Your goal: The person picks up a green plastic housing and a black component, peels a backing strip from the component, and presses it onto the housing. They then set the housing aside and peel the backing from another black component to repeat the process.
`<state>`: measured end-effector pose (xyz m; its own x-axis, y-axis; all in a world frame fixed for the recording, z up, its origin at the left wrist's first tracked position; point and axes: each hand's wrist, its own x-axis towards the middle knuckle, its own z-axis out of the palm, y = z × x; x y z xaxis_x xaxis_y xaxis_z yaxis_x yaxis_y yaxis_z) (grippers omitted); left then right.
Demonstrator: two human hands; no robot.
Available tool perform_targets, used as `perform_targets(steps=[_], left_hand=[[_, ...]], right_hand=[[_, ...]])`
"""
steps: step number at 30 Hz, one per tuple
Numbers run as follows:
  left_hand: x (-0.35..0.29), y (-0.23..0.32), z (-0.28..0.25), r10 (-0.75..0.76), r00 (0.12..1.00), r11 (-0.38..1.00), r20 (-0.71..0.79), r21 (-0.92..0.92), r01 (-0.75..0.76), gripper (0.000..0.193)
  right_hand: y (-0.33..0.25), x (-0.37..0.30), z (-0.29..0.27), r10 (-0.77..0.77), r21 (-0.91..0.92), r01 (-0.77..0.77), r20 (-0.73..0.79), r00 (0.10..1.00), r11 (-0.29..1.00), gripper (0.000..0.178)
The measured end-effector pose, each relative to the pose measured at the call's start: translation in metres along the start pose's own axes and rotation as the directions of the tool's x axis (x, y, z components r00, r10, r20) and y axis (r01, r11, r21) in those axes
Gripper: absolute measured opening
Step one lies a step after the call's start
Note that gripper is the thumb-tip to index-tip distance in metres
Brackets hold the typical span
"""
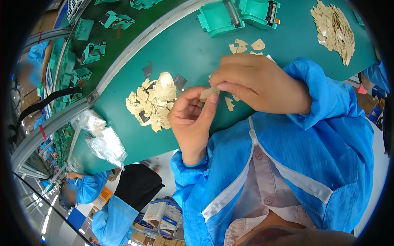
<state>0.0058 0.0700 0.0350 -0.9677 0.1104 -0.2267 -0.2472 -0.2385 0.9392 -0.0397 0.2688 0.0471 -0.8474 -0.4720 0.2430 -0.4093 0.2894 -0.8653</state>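
Observation:
In front of my chest, my left hand (191, 117) pinches a small flat beige piece (210, 93) between thumb and forefinger. The closed fingertips of my right hand (260, 84) meet the piece's right end; whether anything else is between them is hidden. Left of my left hand lies a loose heap of beige pieces (154, 102), with a few dark bits among them. Several separate beige cut pieces (257, 44) are scattered beyond and beneath my right hand. One more beige piece (229, 104) rests on the green table between my hands and my jacket.
Two green plastic housings with rollers (221, 18) stand at the far edge. A larger beige pile (334, 30) spreads at far right. Clear plastic bags (106, 143) lie at the left. Past a metal rail (123, 53), a line carries more green housings (93, 52). Co-workers in blue sit lower left.

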Motion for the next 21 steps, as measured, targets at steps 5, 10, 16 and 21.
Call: perform_targets(steps=[5, 10, 16, 21], left_hand=[[0.0, -0.004, 0.004, 0.005, 0.998, 1.0, -0.069, 0.009, -0.004, 0.021], [0.001, -0.006, 0.011, 0.017, 0.995, 1.0, -0.101, 0.006, -0.016, 0.019], [0.001, -0.014, 0.01, 0.187, 0.973, 0.967, -0.135, 0.2, -0.158, 0.018], [0.003, -0.011, 0.01, 0.343, 0.938, 0.856, -0.046, 0.427, -0.292, 0.016]], right_hand=[[-0.004, 0.0, 0.004, -0.275, -0.417, 0.191, -0.151, 0.95, 0.889, 0.019], [0.001, -0.009, 0.023, -0.195, -0.268, 0.138, -0.199, 0.961, 0.953, 0.019], [0.0, -0.01, 0.027, -0.037, -0.121, 0.014, -0.195, 0.98, 0.993, 0.018], [0.004, -0.01, 0.027, -0.035, -0.117, 0.014, -0.181, 0.983, 0.993, 0.017]])
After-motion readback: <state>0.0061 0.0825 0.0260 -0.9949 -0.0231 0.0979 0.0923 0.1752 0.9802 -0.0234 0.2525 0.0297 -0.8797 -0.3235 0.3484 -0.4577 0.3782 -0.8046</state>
